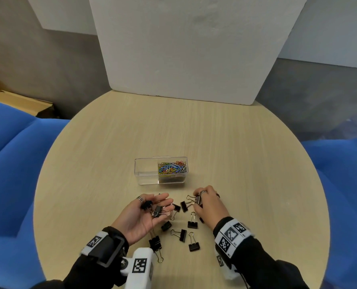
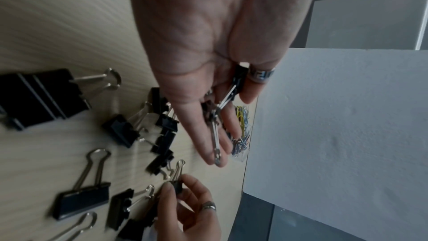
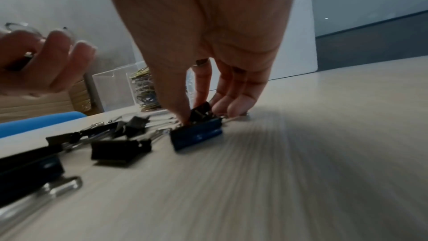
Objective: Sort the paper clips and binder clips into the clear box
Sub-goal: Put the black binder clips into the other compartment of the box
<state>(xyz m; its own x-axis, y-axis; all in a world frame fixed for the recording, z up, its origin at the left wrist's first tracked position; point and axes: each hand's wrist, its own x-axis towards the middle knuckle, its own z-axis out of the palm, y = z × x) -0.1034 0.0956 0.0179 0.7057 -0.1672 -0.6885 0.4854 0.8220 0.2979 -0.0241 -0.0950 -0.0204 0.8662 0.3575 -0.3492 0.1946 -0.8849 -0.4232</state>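
A clear box (image 1: 146, 174) stands mid-table; its right compartment holds coloured paper clips (image 1: 172, 168), its left one shows nothing inside. My left hand (image 1: 152, 207) lies palm up in front of it, fingers nearly straight, carrying two black binder clips (image 1: 157, 211); in the left wrist view the thumb (image 2: 251, 91) pins one clip (image 2: 239, 78) against the fingers. My right hand (image 1: 206, 203) reaches down to the table and pinches a small black binder clip (image 1: 197, 199) between thumb and forefinger (image 3: 202, 89). Several loose binder clips (image 1: 192, 223) lie between and below the hands.
The round wooden table (image 1: 246, 153) is bare beyond the box. A white foam board (image 1: 183, 49) stands at its far edge. Blue seats (image 1: 6, 163) flank it on both sides, and a cardboard box (image 1: 23, 103) sits at the far left.
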